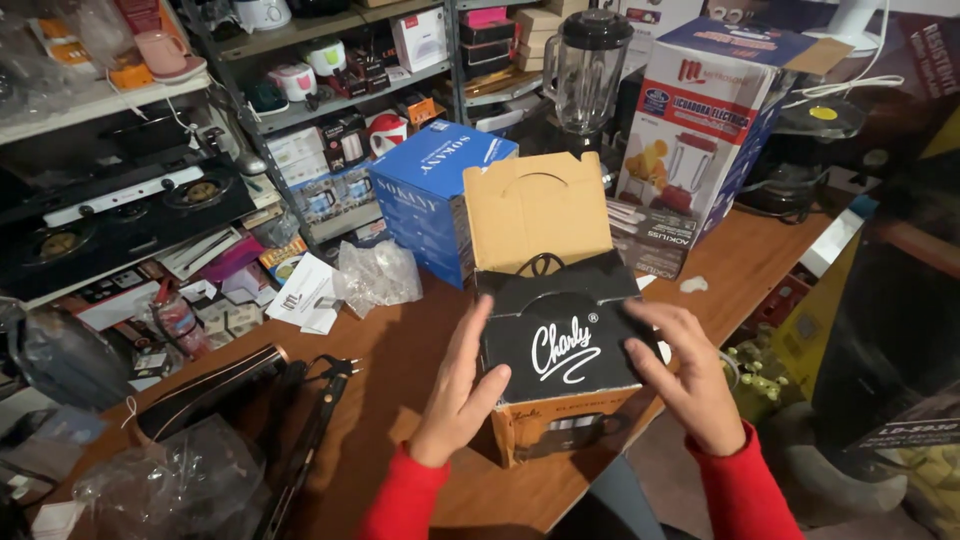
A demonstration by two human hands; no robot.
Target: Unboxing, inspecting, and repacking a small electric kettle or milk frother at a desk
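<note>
A small black cardboard box (560, 345) with white script on its top flap and an orange lower front sits near the front edge of the wooden table (400, 350). Its brown rear flap (535, 210) stands up open. My left hand (455, 395) presses against the box's left side, fingers spread upward. Over on the box's right edge, my right hand (690, 375) rests with its fingers on the black top flap. Both arms wear red sleeves.
A blue box (430, 200), a crumpled clear plastic bag (375, 275), a blender jar (585, 70) and a tall blender carton (710, 130) stand behind. A black hair dryer (210, 390) with cord lies at left. Shelves of appliances line the back.
</note>
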